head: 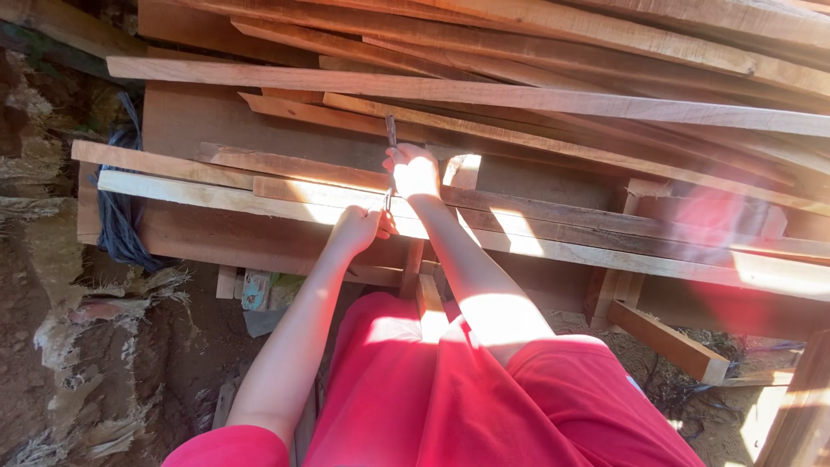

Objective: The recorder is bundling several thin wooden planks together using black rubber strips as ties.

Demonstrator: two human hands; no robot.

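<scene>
Chisel (391, 138) gripped by right hand (413, 170).

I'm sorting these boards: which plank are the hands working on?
The pale sunlit wooden plank, lowest front of the stack; both hands, left hand and right hand, meet over it, gripping a thin metal tool.

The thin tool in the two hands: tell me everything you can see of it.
The thin tool is a slim, dark, straight rod, metal by its look, though glare hides detail. It stands roughly upright over the pale plank on the wood stack. The right hand grips its upper part, with a short length showing above the fist. The left hand closes at its lower end. Its tip cannot be seen.
</scene>
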